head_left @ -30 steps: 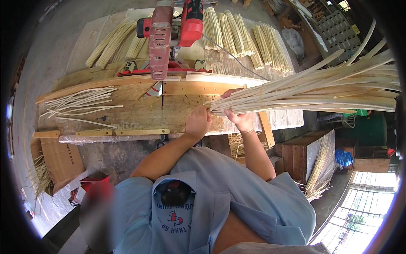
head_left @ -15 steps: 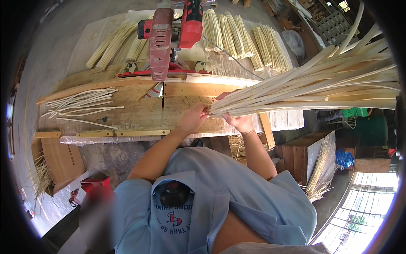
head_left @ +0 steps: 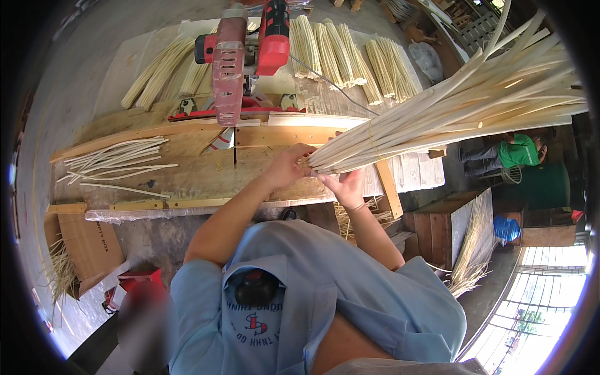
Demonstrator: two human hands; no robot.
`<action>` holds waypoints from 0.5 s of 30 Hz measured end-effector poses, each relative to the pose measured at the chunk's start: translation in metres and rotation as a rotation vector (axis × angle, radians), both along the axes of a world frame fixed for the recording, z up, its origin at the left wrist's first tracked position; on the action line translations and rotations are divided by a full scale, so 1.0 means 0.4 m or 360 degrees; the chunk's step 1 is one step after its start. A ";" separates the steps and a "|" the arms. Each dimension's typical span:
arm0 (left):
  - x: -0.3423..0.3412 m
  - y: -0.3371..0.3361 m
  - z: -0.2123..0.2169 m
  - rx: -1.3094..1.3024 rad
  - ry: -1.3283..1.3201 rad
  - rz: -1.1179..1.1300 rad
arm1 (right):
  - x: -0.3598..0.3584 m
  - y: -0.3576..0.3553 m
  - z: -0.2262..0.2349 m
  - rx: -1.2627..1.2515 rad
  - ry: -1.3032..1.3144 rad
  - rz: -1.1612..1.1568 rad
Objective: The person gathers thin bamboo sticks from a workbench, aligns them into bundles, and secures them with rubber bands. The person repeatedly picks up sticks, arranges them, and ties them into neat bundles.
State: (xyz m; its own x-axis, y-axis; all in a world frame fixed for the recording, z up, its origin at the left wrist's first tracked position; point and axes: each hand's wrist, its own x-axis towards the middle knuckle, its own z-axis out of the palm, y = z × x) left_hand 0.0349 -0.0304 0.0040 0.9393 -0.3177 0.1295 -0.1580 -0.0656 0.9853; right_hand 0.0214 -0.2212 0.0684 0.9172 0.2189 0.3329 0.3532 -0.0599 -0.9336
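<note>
A large bundle of pale rattan sticks [head_left: 431, 128] slants from the middle of the bench up to the right, its far end fanned out. A thin tie circles it. Around the bundle's near end my left hand [head_left: 290, 165] is closed, with the fingertips partly hidden. My right hand [head_left: 347, 186] grips the same end from below, its fingers mostly out of sight under the sticks. Left of my hands stands a red miter saw [head_left: 229, 81] behind a wooden fence [head_left: 281, 135]. Loose short sticks [head_left: 119, 156] lie on the bench [head_left: 206, 178] at the left.
Several tied stick bundles [head_left: 306, 47] lie behind the saw, with a cable [head_left: 334, 80] running past them. A cardboard box [head_left: 94, 247] is at the lower left. Wooden crates [head_left: 431, 231] stand at right. A person in a green shirt [head_left: 517, 150] is farther off.
The bundle's fanned end has swung upward, and my right hand has shifted slightly lower and left. The person in green now shows beneath the bundle. The whole view has shifted slightly.
</note>
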 end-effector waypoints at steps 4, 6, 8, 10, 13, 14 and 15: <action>0.006 -0.011 -0.029 -0.0039 -0.0126 0.0091 | 0.005 0.014 0.029 0.0026 0.0067 -0.0002; 0.015 -0.019 -0.031 -0.0004 -0.0156 0.0078 | 0.002 0.005 0.034 0.0032 0.0087 0.0001; 0.017 -0.016 -0.026 0.0089 -0.0123 0.0053 | -0.001 0.006 0.032 0.0036 0.0080 -0.0018; 0.020 -0.018 -0.015 0.0097 -0.0068 0.0007 | 0.002 0.007 0.030 -0.0042 0.0051 -0.0111; 0.023 -0.007 -0.012 0.0070 -0.0017 -0.0005 | 0.006 0.030 0.043 0.0033 0.0093 -0.0152; 0.025 -0.011 -0.004 0.0042 -0.0002 -0.0017 | 0.007 0.030 0.045 0.0078 0.0123 -0.0165; 0.023 -0.010 0.003 0.0101 0.0002 -0.0025 | 0.009 0.027 0.045 0.0064 0.0115 -0.0177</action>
State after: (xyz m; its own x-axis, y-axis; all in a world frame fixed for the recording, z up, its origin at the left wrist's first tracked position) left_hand 0.0442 -0.0344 0.0054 0.9342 -0.3402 0.1072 -0.1581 -0.1255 0.9794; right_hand 0.0252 -0.2103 0.0865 0.9570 0.1024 0.2714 0.2780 -0.0570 -0.9589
